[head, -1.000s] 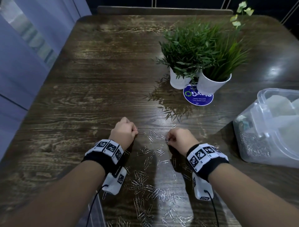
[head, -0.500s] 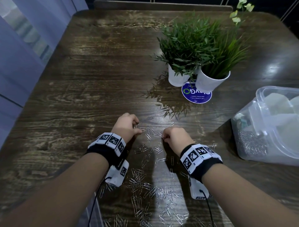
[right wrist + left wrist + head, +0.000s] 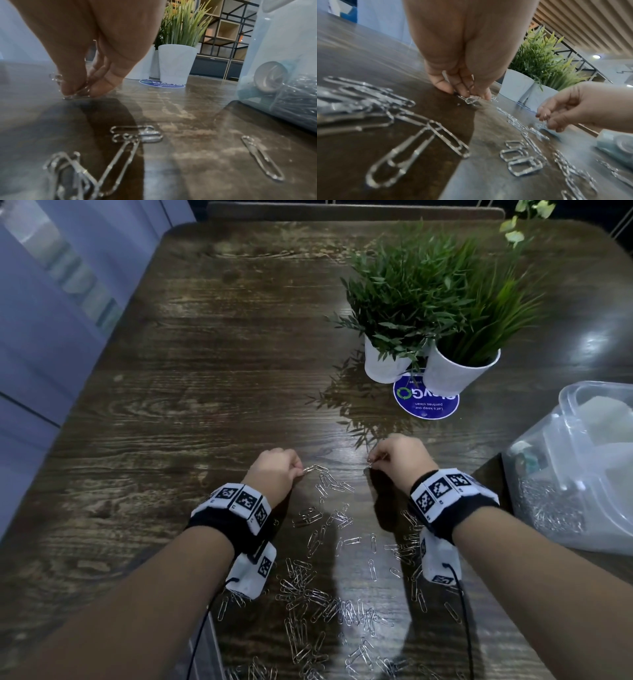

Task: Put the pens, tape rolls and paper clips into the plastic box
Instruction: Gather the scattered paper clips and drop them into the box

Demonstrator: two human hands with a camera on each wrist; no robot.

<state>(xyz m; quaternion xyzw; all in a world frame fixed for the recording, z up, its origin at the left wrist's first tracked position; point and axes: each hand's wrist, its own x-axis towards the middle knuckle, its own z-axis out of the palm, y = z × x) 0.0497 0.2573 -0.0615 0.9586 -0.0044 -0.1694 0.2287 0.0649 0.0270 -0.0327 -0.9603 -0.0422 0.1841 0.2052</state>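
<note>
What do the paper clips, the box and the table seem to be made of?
Paper clips: bent steel wire by the look, silvery with bright glints.
Plastic box: clear, slightly frosted plastic; the clips inside show through its wall.
Table: dark wood grain with a glossy sheen; real wood or laminate, I cannot tell.

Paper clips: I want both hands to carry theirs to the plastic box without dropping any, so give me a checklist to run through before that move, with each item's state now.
1. Left hand pinches paper clips at the table: ok.
2. Right hand pinches clips: ok.
3. Pinched clips free of the loose clips on the table: cannot tell, since several lie close by the left fingertips.
4. Plastic box open on top: ok, no lid on it.
5. Path from the right hand to the box free: ok, bare wood between them.
6. Potted plants out of the way: ok, they stand farther back.
</note>
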